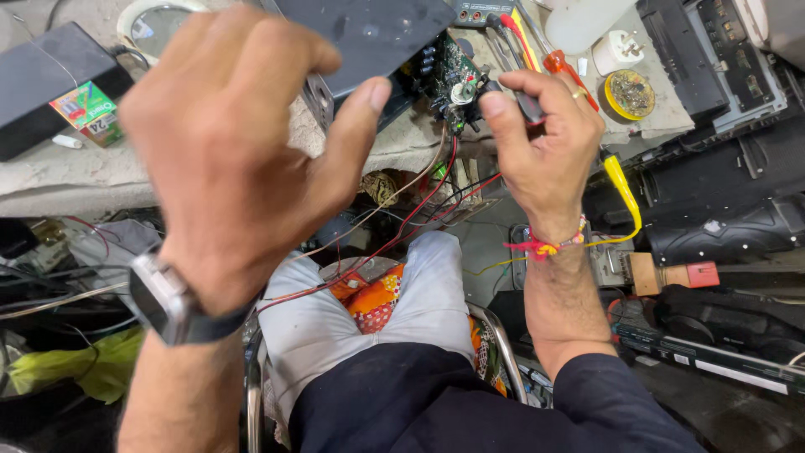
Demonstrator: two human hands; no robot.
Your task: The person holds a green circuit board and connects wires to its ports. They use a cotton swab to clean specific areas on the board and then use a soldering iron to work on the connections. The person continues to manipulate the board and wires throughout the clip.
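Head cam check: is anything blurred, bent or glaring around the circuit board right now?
Head view: the left hand looms large and slightly soft, close to the lens; the green circuit board at the right hand is fairly sharp; wide-angle bending curves the grey cloth-covered bench edge; light is even, with faint sheen on the flat black panel.

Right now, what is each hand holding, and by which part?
The left hand grips the black device by its near edge. The right hand pinches a dark-handled tool at the circuit board.

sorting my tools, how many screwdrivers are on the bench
1: an orange-handled screwdriver lies beside the right hand; others may be hidden behind the hands.
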